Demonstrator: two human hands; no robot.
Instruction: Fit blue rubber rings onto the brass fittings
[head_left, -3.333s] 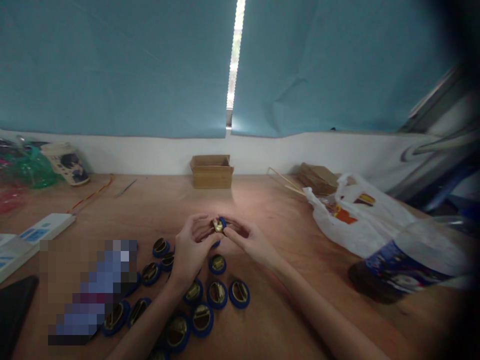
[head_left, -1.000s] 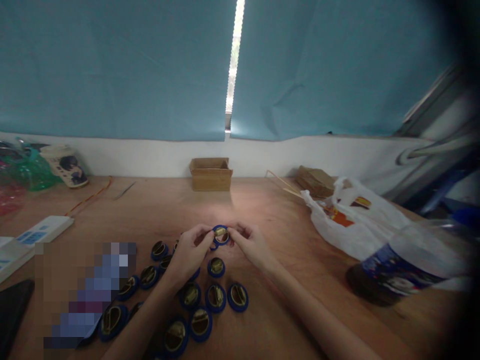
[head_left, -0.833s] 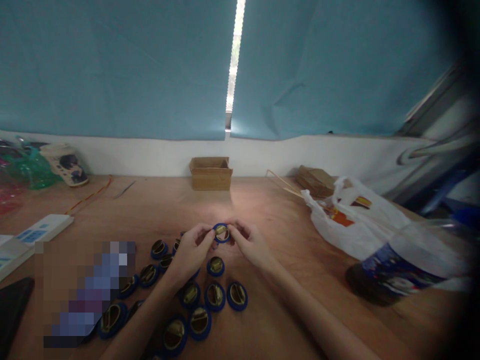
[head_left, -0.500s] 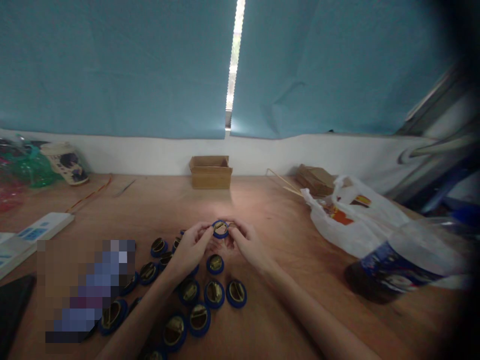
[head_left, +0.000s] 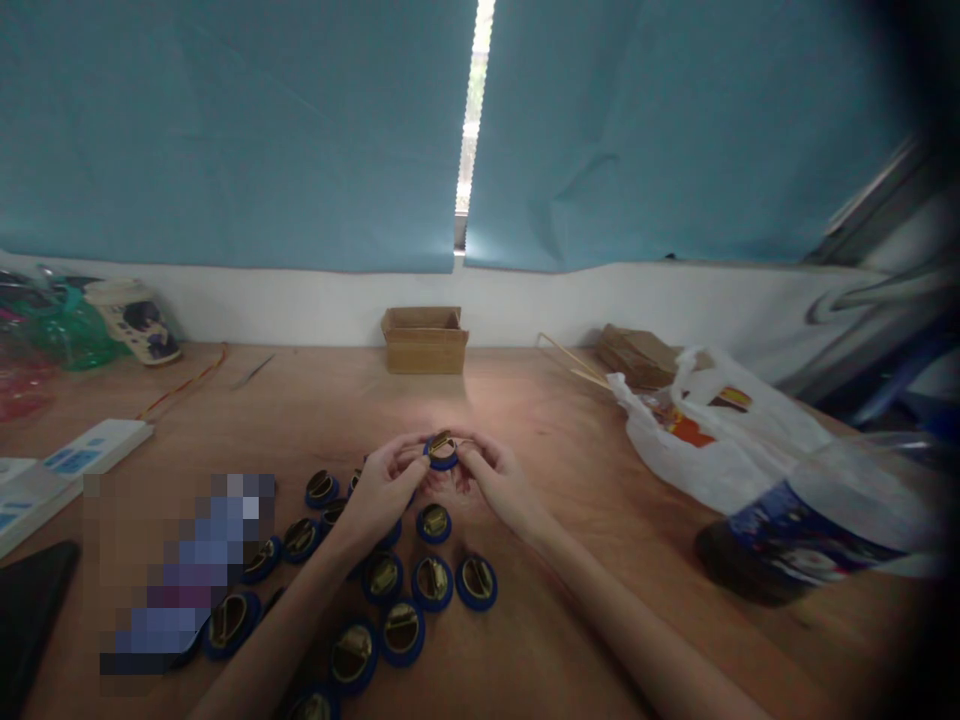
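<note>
A round pin badge (head_left: 441,451) with a blue rim is held up between both hands, its gold-coloured back and pin facing me. My left hand (head_left: 394,475) pinches its left edge between thumb and fingers. From the right, my right hand (head_left: 491,475) grips the opposite edge the same way. Several similar badges lie back side up on the table below, among them one badge (head_left: 433,523) just under the hands and another badge (head_left: 476,582) farther right. My left forearm covers part of the group.
An open cardboard box (head_left: 426,352) stands by the wall. To the right are a white plastic bag (head_left: 720,440) and a lying bottle of dark drink (head_left: 795,540). At left sit a paper cup (head_left: 139,322), a white power strip (head_left: 82,470) and a blurred-out phone-like object (head_left: 187,570).
The badge has tilted slightly in my fingers, and its pin bar sits at a different angle. Both hands keep their hold; the whole view has shifted a little.
</note>
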